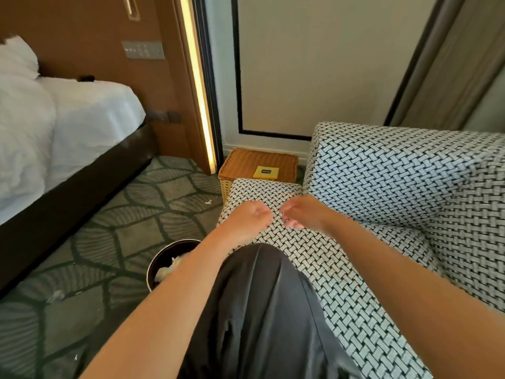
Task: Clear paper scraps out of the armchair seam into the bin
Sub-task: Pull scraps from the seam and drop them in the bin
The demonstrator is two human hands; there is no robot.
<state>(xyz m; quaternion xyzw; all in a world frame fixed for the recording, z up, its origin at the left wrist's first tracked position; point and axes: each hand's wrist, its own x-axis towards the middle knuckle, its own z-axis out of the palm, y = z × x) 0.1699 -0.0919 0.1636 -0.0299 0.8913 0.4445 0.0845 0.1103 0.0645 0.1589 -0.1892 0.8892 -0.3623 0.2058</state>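
Observation:
My left hand (pixel 250 218) is curled into a fist over the front of the armchair seat (pixel 336 274); no scrap shows in it. Just to its right, my right hand (pixel 300 212) hovers palm down with loosely bent fingers near the seam between the seat and the armrest (pixel 396 170); motion blur hides whether it holds anything. The dark round bin (pixel 164 262) stands on the carpet left of the seat, under my left forearm, with crumpled paper scraps (pixel 166 270) inside. My dark-trousered knee (pixel 262 296) rests on the seat.
Small paper bits (pixel 208 201) lie on the patterned carpet, and more bits (pixel 56 295) lie nearer the bed (pixel 68 127) at the left. A wicker basket (pixel 246 162) with a yellow card on it stands against the wall behind the chair.

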